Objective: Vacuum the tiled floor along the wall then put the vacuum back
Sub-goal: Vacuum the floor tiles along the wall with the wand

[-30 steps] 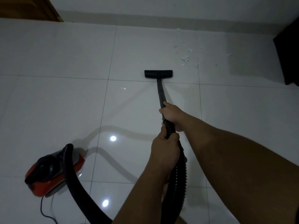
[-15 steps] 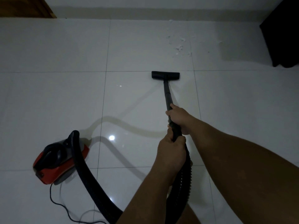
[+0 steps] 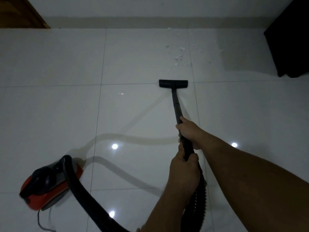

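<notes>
While both hands stay wrapped around the black wand [image 3: 175, 104], the right hand [image 3: 189, 129] sits farther forward on it with fingers curled tight round the tube, and the left hand [image 3: 183, 169] is closed round the grip just behind, where the ribbed hose [image 3: 197, 198] joins and drops away below the wrists. Out ahead of the right hand the wand runs down to the floor head [image 3: 173, 83], which lies flat on the tiled floor [image 3: 133, 64] across a grout line. Beyond the head, and slightly to its right, the white scraps [image 3: 179, 56] lie scattered, reaching up to the foot of the wall [image 3: 150, 22]; none of them is under the head yet.

Compared with a second ago, the head has drifted to the right, so it now lines up almost directly below the scraps instead of off to their left. That looks like aiming before a forward push, so the real cleaning stroke is probably next and the task is still early.

Well off to the left of the hands, behind them, the red and black vacuum body [image 3: 48, 185] rests on the tiles, its hose arcing back toward the left hand and a thin cord [image 3: 40, 221] trailing from it. A dark piece of furniture [image 3: 291, 47] stands far right of the scraps.
</notes>
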